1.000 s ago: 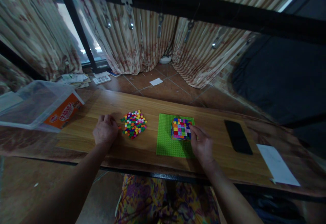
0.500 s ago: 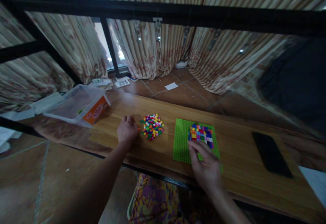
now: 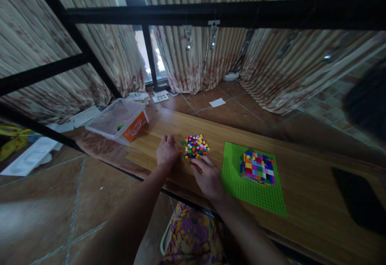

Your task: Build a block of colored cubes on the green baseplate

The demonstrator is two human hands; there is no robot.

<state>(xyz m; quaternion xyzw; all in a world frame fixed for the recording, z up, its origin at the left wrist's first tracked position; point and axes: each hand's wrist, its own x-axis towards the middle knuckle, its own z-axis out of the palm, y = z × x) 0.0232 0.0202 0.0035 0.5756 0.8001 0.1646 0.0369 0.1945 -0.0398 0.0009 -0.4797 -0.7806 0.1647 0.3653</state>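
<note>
A loose pile of small coloured toy bricks [image 3: 196, 146] lies on the wooden table. Just left of it, my left hand [image 3: 167, 151] rests on the tabletop with its fingers curled in; what they may hold is hidden. My right hand [image 3: 208, 175] reaches the pile's near edge, thumb and fingertips drawn together among the bricks. Whether a brick is between them is too small to tell. To the right lies a green studded baseplate [image 3: 233, 176], bearing a block built of many coloured bricks [image 3: 257, 167]; neither hand touches it.
A clear plastic box [image 3: 105, 116] with an orange label stands at the table's left end. A dark flat object [image 3: 358, 196] lies at the right on the wooden table [image 3: 177, 125]. A black metal bar [image 3: 181, 15] crosses beyond, before striped curtains.
My right hand has moved left from the built block to the loose brick pile. My left hand stays beside the pile. The camera view has shifted left.
</note>
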